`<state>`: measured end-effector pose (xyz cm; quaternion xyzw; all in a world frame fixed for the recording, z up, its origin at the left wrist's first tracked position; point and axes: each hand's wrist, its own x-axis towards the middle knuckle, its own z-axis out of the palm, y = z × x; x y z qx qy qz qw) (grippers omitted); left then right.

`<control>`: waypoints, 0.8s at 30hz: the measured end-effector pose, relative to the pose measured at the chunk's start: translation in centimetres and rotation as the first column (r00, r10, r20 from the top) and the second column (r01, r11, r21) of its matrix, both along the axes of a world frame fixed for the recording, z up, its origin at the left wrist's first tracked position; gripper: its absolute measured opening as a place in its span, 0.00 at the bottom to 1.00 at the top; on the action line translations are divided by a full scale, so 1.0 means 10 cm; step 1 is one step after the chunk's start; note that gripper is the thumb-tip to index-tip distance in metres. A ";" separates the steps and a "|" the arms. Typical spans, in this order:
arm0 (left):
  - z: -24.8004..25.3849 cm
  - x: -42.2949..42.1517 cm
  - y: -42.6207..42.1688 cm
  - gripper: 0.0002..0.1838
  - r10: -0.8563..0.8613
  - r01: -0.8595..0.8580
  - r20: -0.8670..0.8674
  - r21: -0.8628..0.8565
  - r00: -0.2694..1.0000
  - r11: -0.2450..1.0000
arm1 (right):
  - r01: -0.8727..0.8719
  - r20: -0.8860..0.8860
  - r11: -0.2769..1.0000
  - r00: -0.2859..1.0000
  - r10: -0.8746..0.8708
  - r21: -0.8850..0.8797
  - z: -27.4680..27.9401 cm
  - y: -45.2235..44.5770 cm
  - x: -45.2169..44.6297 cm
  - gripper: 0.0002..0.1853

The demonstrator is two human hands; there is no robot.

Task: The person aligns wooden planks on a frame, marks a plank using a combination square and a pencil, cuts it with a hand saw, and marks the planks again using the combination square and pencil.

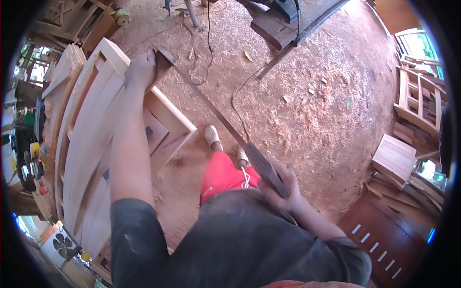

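My right hand [284,187] is wrapped around the thick dark end of a long, narrow tool [216,111]. Its thin blade-like strip slants up and left across my front; I cannot make out its exact kind. At the far end of the strip, my left hand [140,71] closes on a dark brown block-like piece [164,58]. Whether that piece is part of the tool or separate wood does not show. Directly below and beside my left hand stands a pale wooden furniture frame [115,55] with curved panels [89,144].
Wood shavings cover the dirt floor [288,115]. A dark machine table [307,29] stands ahead, with a cable [234,98] trailing across the floor. To the right are stacked wooden parts, a slatted panel [394,156] and a red-brown board [384,235]. A fan [62,245] is at lower left.
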<state>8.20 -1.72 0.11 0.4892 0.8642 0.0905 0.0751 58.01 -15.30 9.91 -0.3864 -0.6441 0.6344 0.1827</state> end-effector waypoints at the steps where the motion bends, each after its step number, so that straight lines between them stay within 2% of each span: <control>1: 0.03 -0.04 0.02 0.35 0.019 -0.019 0.005 -0.012 1.000 1.000 | -0.011 -0.015 0.998 1.000 0.011 0.062 -0.13 0.15 -0.24 0.29; 3: 0.02 0.02 0.00 0.35 0.056 -0.054 0.041 -0.049 0.998 0.997 | -0.028 -0.088 0.980 0.995 0.046 0.196 -0.55 0.60 -0.90 0.26; 4: 0.04 0.04 0.00 0.36 0.069 -0.067 0.095 -0.021 0.993 0.998 | 0.013 -0.081 0.971 0.997 0.006 0.237 -0.57 0.79 -1.29 0.27; 5: 0.00 0.00 0.02 0.36 0.051 -0.049 0.127 -0.017 0.991 0.999 | 0.089 -0.180 0.954 0.983 -0.037 0.286 -0.55 0.98 -1.70 0.25; 7: -0.09 -0.10 0.03 0.36 0.021 -0.019 0.164 -0.011 0.986 1.000 | 0.039 -0.019 0.972 0.999 -0.036 0.233 -0.37 1.29 -2.25 0.18; 10: 0.05 -0.04 0.01 0.35 0.057 -0.053 0.151 -0.028 0.987 0.998 | 0.046 -0.057 0.968 0.998 -0.033 0.248 -0.34 1.27 -2.19 0.17; 11: 0.06 -0.01 -0.01 0.35 0.067 -0.062 0.150 -0.041 0.986 0.997 | 0.061 -0.099 0.967 0.994 -0.037 0.246 -0.34 1.15 -2.01 0.18; 12: 0.06 0.02 -0.01 0.35 0.069 -0.067 0.070 -0.022 0.995 0.997 | 0.072 -0.143 0.964 0.989 -0.037 0.255 -0.33 1.00 -1.73 0.20; 14: 0.16 0.07 -0.02 0.34 0.061 -0.061 0.022 -0.023 0.998 0.998 | 0.109 -0.149 0.968 0.986 -0.076 0.228 -0.36 0.54 -1.08 0.23; 15: 0.12 0.08 -0.03 0.34 0.059 -0.059 0.006 -0.029 0.998 0.998 | -0.033 0.006 0.999 0.999 0.033 0.009 -0.26 0.39 -0.66 0.28; 16: -0.09 -0.10 0.00 0.33 -0.010 0.010 0.016 -0.011 1.000 1.000 | -0.039 0.039 0.996 0.999 0.036 0.086 -0.14 0.22 -0.32 0.31; 18: -0.01 -0.03 -0.02 0.33 0.005 -0.005 0.031 -0.015 1.000 1.000 | -0.035 0.105 0.999 0.994 0.039 -0.038 0.11 -0.03 0.15 0.32; 21: 0.01 0.04 -0.02 0.34 0.028 -0.028 0.016 -0.015 0.999 0.999 | -0.015 0.058 0.998 0.998 0.011 0.055 0.10 -0.06 0.18 0.32; 22: 0.03 0.03 -0.01 0.34 0.033 -0.033 0.006 -0.007 0.999 0.999 | -0.035 0.074 0.998 0.996 0.039 -0.058 0.13 0.13 -0.06 0.31; 24: 0.06 0.05 0.00 0.35 0.062 -0.061 0.059 -0.014 0.996 0.998 | -0.055 -0.013 0.985 0.998 0.058 0.165 -0.46 0.53 -0.70 0.30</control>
